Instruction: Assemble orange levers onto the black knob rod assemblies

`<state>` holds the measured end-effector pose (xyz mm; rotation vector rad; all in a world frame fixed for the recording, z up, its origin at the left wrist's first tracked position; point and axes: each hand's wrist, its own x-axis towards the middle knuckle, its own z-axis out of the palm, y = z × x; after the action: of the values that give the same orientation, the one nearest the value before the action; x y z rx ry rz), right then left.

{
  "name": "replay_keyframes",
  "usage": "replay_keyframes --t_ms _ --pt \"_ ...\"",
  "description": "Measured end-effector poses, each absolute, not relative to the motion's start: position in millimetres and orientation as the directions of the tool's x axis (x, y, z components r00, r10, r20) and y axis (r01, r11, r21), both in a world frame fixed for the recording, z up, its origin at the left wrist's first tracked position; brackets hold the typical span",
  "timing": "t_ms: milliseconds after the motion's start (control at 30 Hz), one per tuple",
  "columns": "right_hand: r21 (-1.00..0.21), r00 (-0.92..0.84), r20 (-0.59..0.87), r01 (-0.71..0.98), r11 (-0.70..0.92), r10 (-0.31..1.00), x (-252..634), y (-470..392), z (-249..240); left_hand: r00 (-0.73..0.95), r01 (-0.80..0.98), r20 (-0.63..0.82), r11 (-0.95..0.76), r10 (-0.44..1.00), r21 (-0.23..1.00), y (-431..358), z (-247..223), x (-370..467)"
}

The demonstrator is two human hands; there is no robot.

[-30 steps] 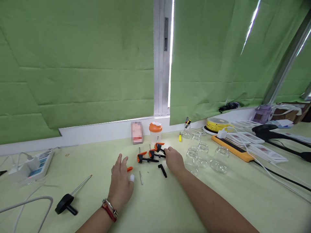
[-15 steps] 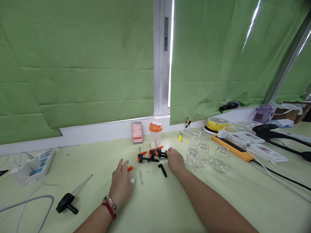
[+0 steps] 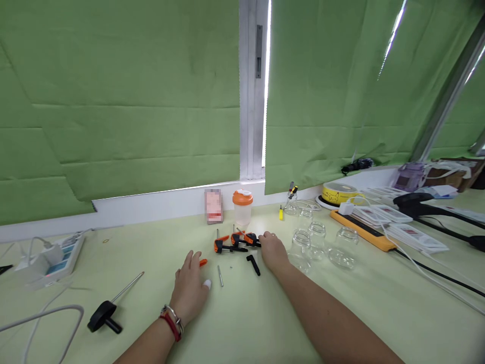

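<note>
My left hand (image 3: 189, 287) rests on the table with its fingers spread, beside an orange piece (image 3: 203, 262) that it partly covers. My right hand (image 3: 274, 250) is closed around the black end of the rightmost orange-and-black clamp (image 3: 250, 238). Two similar clamps lie to its left, one in the middle (image 3: 237, 239) and one farther left (image 3: 220, 246). Between my hands are a thin metal rod (image 3: 220, 276), a tiny metal part (image 3: 231, 267) and a black handle piece (image 3: 253, 265).
Several glass jars (image 3: 343, 247) stand right of my right hand. An orange-lidded cup (image 3: 242, 207) is behind the clamps. A black-handled tool (image 3: 102, 317) lies at left, near a white power strip (image 3: 70, 255). An orange power strip (image 3: 364, 231) is at right.
The rightmost clamp has turned slightly in my right hand, its metal bar now leaning to the left. My left hand has barely moved.
</note>
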<state>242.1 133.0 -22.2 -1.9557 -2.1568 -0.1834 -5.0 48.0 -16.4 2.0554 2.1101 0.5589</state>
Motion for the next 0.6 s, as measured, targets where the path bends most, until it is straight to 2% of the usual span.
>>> replay_keyframes --t_ms 267,600 --pt "-0.05 -0.157 0.232 0.984 0.173 0.96 237.3 130.9 -24.5 -0.051 0.926 0.123 0.001 0.991 0.378 49.6 -18.4 -5.0" --pt "-0.089 -0.056 0.191 0.993 0.074 0.98 240.7 125.8 -14.4 -0.056 0.913 0.111 0.006 0.992 0.407 47.4 -16.3 -5.3"
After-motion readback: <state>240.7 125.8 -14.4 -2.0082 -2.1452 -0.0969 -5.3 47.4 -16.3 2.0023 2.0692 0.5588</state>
